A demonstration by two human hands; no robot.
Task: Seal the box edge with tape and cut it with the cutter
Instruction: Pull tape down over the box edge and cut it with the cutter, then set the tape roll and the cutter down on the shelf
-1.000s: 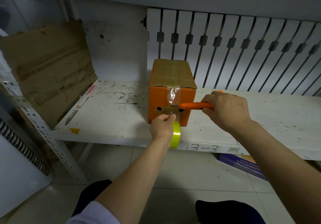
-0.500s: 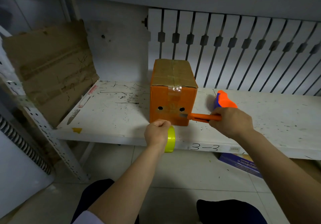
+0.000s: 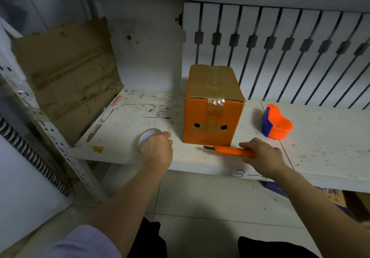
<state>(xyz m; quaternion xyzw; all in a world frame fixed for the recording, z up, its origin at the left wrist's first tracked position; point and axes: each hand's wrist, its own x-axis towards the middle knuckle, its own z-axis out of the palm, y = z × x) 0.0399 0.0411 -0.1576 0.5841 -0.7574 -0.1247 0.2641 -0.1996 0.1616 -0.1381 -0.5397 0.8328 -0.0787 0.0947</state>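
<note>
A scuffed white bench (image 3: 140, 117) carries a closed orange box (image 3: 212, 129), contents hidden, with a clear tape strip (image 3: 217, 107) over its front top edge. An orange-blue dispenser (image 3: 277, 124) sits to the right. The left hand (image 3: 157, 147) grips the tape roll (image 3: 147, 135), and the right hand (image 3: 262, 153) holds the cutter (image 3: 232, 150) before the box.

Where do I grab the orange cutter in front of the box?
Take the cutter by its orange handle at the right end, where the right hand grips it. It points sideways along the shelf, and its dark blade sticks out on the left, so come from the right.
</note>
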